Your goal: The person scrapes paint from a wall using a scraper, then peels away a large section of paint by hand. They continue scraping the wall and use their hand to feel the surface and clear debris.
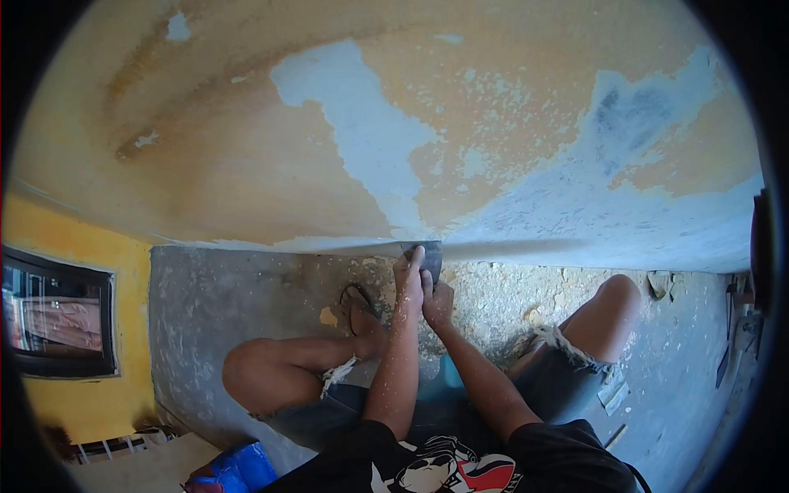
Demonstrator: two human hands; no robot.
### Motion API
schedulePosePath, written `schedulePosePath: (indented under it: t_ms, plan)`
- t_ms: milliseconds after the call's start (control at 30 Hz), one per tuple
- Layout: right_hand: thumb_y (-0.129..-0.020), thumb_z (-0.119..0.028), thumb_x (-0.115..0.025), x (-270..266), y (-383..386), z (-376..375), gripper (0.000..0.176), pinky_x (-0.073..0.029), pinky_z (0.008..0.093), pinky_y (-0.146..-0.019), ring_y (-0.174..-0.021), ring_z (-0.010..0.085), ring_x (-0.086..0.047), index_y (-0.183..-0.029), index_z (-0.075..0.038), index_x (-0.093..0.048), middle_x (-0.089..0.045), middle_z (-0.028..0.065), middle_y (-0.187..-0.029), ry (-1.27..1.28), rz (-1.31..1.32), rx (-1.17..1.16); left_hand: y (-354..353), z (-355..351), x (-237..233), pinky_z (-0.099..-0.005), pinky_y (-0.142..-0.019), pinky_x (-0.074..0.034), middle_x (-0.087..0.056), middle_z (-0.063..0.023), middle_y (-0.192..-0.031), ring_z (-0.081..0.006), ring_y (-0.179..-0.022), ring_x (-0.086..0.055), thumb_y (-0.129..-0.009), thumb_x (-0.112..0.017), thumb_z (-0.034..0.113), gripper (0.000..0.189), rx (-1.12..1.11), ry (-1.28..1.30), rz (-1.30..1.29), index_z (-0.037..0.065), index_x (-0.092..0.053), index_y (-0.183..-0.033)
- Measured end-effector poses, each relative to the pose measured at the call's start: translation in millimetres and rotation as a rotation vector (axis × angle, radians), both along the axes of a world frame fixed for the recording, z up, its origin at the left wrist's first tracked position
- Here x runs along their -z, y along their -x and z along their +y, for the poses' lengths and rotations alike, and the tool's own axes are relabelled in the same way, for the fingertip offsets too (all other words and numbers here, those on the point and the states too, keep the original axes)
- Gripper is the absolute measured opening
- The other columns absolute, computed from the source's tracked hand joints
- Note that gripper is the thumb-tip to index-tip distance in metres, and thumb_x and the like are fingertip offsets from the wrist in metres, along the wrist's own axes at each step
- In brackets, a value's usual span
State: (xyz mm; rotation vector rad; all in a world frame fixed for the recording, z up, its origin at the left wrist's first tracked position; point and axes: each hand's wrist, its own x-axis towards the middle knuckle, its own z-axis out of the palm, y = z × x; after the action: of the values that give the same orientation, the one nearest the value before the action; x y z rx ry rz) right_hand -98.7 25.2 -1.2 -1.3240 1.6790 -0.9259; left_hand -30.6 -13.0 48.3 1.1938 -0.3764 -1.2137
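A dark, flat scraper (431,256) is held in both my hands, its wide edge up against the foot of the peeling wall (246,164). My left hand (408,275) is closed on its left side, with the thumb lying up along the blade. Just below and to the right, my right hand (438,302) is wrapped round the lower part; the handle is hidden in the fingers. White flecks cover both forearms. Yellowish paint has come off the wall in large patches, baring a pale bluish-white layer (366,123).
Paint chips (477,287) litter the grey floor (222,287) along the wall. My bent knees stand either side, above a light-blue seat (444,380). A dark-framed window (57,312) is at left, a blue bag-like object (246,468) at lower left, tools (744,329) at far right.
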Motion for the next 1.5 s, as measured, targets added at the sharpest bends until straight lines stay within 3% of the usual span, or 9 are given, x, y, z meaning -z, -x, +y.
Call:
schedulePosePath:
  t_ms: [167,267,533,667,767,1000,1067,1100,1500]
  plan:
    - [-0.098,-0.044,-0.047,-30.3,3.5,-19.8,0.062,-0.039,0.0442,-0.048,-0.045,0.0369,-0.055,-0.066,0.007,-0.061,-0.056,0.025,-0.055,0.203,0.061,-0.033,-1.6,-12.1,-15.9,-0.0266,-0.061,-0.052,-0.066,-0.0051,-0.086,-0.0126,-0.07,-0.061,-0.092,-0.065,0.018,0.018,-0.003,0.111,0.049,0.001,-0.062,-0.096]
    - [-0.098,-0.043,-0.047,-40.7,2.1,-14.3,0.061,-0.038,0.0445,-0.047,-0.044,0.0368,-0.054,-0.069,0.008,-0.06,-0.053,0.0267,-0.055,0.059,0.007,-0.032,2.4,-8.8,-47.1,-0.0269,-0.063,-0.053,-0.066,-0.0062,-0.087,-0.0144,-0.07,-0.063,-0.092,-0.065,0.019,0.02,0.032,0.134,0.106,0.0,-0.062,-0.096]
    - [-0.098,-0.045,-0.047,-1.9,-2.1,2.4,0.061,-0.043,0.0488,-0.058,-0.06,0.0428,-0.061,-0.072,0.009,-0.063,-0.059,0.03,-0.065,-0.02,0.057,-0.058,-0.8,3.0,-6.0,-0.0249,-0.071,-0.05,-0.067,-0.0052,-0.091,-0.0112,-0.077,-0.061,-0.092,-0.065,0.022,0.026,-0.054,0.026,-0.02,-0.002,-0.065,-0.102]
    - [-0.099,-0.041,-0.049,6.5,-5.5,-7.5,0.06,-0.044,0.0414,-0.054,-0.052,0.0217,-0.058,-0.069,0.008,-0.062,-0.06,0.0193,-0.057,0.033,-0.057,-0.005,-2.7,-9.5,-2.5,-0.0246,-0.071,-0.048,-0.067,-0.0044,-0.09,-0.0099,-0.078,-0.059,-0.092,-0.065,0.024,0.027,-0.034,0.054,-0.034,-0.002,-0.066,-0.098]
    - [-0.1,-0.039,-0.049,-3.8,-1.2,-13.2,0.058,-0.042,0.0366,-0.051,-0.051,0.0141,-0.052,-0.068,0.008,-0.061,-0.058,0.0133,-0.054,0.017,-0.07,-0.041,-1.5,-10.7,-16.3,-0.0237,-0.07,-0.047,-0.065,-0.0026,-0.083,-0.0091,-0.074,-0.057,-0.092,-0.066,0.023,0.024,-0.02,0.094,-0.022,-0.001,-0.065,-0.091]
    - [-0.1,-0.04,-0.046,-21.3,-1.7,-6.4,0.059,-0.043,0.0375,-0.051,-0.05,0.0192,-0.056,-0.07,0.007,-0.062,-0.057,0.0193,-0.054,0.082,-0.043,-0.085,2.9,2.5,-50.9,-0.0235,-0.06,-0.045,-0.065,-0.0015,-0.081,-0.0076,-0.07,-0.054,-0.09,-0.068,0.023,0.025,-0.012,0.086,-0.092,-0.003,-0.066,-0.093]
    - [-0.095,-0.053,-0.048,5.5,-5.5,5.5,0.071,-0.039,0.0505,-0.052,-0.049,0.0418,-0.056,-0.061,0.008,-0.061,-0.054,0.0289,-0.055,0.063,-0.062,0.029,-0.1,1.0,-21.7,-0.022,-0.057,-0.044,-0.066,-0.0014,-0.084,-0.0065,-0.067,-0.054,-0.09,-0.068,0.023,0.026,-0.015,0.013,-0.095,-0.003,-0.067,-0.097]
    - [-0.095,-0.053,-0.048,5.3,-4.3,4.8,0.071,-0.039,0.0509,-0.053,-0.051,0.0426,-0.057,-0.062,0.008,-0.061,-0.055,0.0296,-0.057,0.04,-0.05,0.027,2.2,-0.5,-19.6,-0.0211,-0.057,-0.044,-0.066,-0.0008,-0.084,-0.0059,-0.067,-0.054,-0.09,-0.068,0.022,0.026,-0.03,-0.014,-0.108,-0.002,-0.068,-0.098]
    - [-0.097,-0.043,-0.053,-4.7,-3.7,5.1,0.067,-0.037,0.0458,-0.048,-0.039,0.0251,-0.045,-0.057,0.01,-0.056,-0.049,0.0211,-0.046,0.027,-0.027,0.057,2.1,0.9,-16.9,-0.0209,-0.057,-0.041,-0.064,0.0022,-0.08,-0.0048,-0.064,-0.052,-0.089,-0.069,0.022,0.021,-0.006,-0.022,-0.076,0.001,-0.068,-0.09]
